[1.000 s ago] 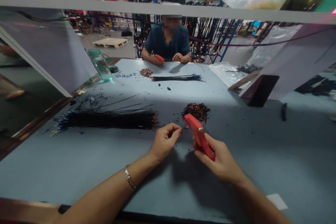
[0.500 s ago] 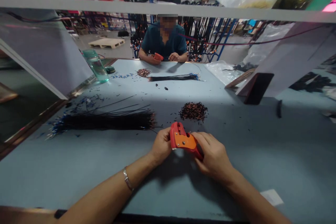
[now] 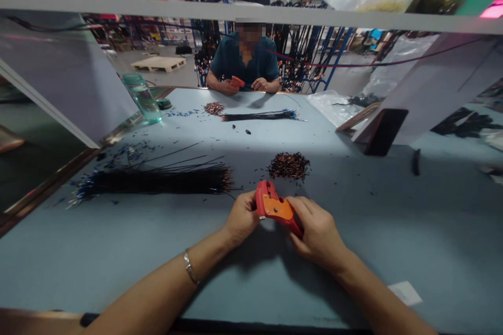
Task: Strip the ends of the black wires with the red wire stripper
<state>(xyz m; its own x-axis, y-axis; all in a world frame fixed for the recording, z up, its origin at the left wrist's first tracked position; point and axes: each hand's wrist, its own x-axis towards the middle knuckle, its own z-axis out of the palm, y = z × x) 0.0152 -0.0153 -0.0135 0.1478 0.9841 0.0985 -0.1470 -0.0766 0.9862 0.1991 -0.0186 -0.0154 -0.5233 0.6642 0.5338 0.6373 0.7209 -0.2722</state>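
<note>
My right hand (image 3: 320, 227) is wrapped round the handle of a red and orange wire stripper (image 3: 277, 207), its jaw end tilted up to the left. Against that jaw end, my left hand (image 3: 244, 215) is closed with its fingertips partly hidden behind the tool; what they pinch, if anything, does not show. Beyond the left hand lies a thick bundle of black wires (image 3: 161, 180), blue tips to the left and copper ends to the right. A heap of short black and copper offcuts (image 3: 288, 166) sits just past the stripper.
Across the table (image 3: 220, 282) a co-worker (image 3: 245, 63) holds a similar red tool (image 3: 237, 81) near a smaller wire bundle (image 3: 259, 115). A bottle (image 3: 142, 98) stands at the left edge. On the right a dark phone (image 3: 386, 132) leans against a panel. A white shelf bar (image 3: 196, 9) crosses above.
The wire stripper's head has tipped slightly upward in my hands. Both hands stay in nearly the same place, and the bundle and heap lie as before.
</note>
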